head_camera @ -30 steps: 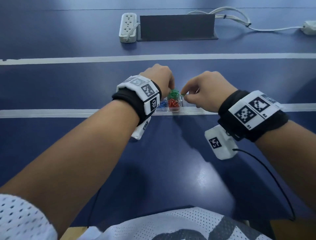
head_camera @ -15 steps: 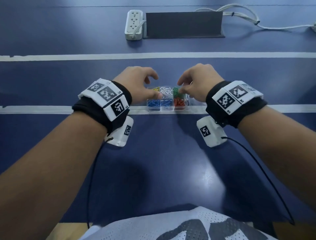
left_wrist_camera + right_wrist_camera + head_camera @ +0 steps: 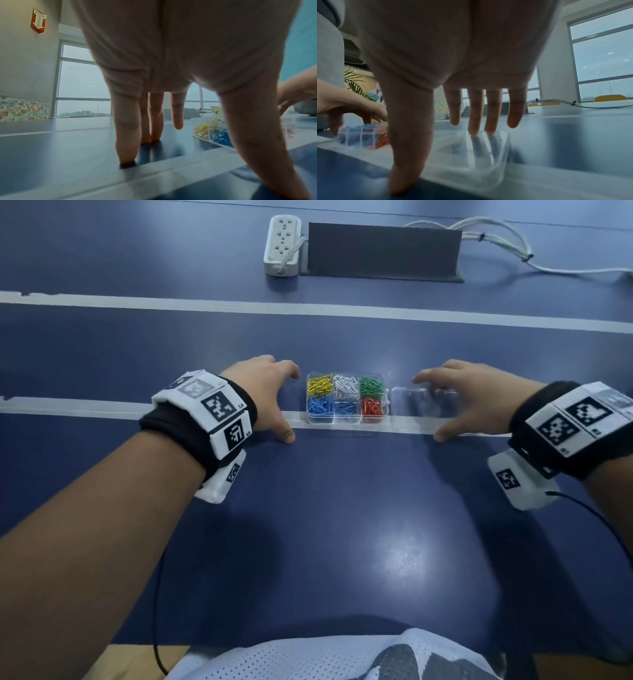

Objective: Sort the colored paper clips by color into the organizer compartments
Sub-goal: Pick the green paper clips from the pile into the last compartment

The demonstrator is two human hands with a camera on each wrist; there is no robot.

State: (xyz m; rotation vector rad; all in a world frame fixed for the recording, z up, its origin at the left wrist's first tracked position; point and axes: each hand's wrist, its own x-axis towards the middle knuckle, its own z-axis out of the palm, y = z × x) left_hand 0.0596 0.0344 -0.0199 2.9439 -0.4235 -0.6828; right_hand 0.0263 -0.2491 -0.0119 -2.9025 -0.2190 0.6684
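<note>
Item: clear plastic six-compartment organizer (image 3: 346, 398), standing on the dark blue bench (image 3: 342, 508) across a pale tape line (image 3: 68, 405). Far row, left to right: yellow paper clips (image 3: 320, 383), white paper clips (image 3: 346, 385), green paper clips (image 3: 371, 384). Near row: blue paper clips (image 3: 320, 406) in the left and middle compartments, red paper clips (image 3: 372, 407) in the right one.

Item: clear plastic lid (image 3: 424, 402), lying open and flat just right of the organizer, apparently joined to it along the edge between them.

Left hand (image 3: 263, 395): grip spread, holding nothing. Fingertips rest on the bench just left of the organizer's left wall; the thumb (image 3: 257, 135) comes down at the near left corner. The wrist view shows the forefinger lifted off the surface.

Right hand (image 3: 479, 402): grip spread over the lid. Two middle fingers (image 3: 476, 108) reach its far edge; the thumb (image 3: 409, 135) is planted on the bench at its near edge. The wrist view is too blurred to tell whether it presses.

Surroundings: white power strip (image 3: 283, 244), dark grey rectangular panel (image 3: 382, 251) and white cables (image 3: 496, 237) along the far edge, well apart from the organizer. A broad stretch of open bench lies near of the organizer, and another between it and the second tape line (image 3: 308, 309).
</note>
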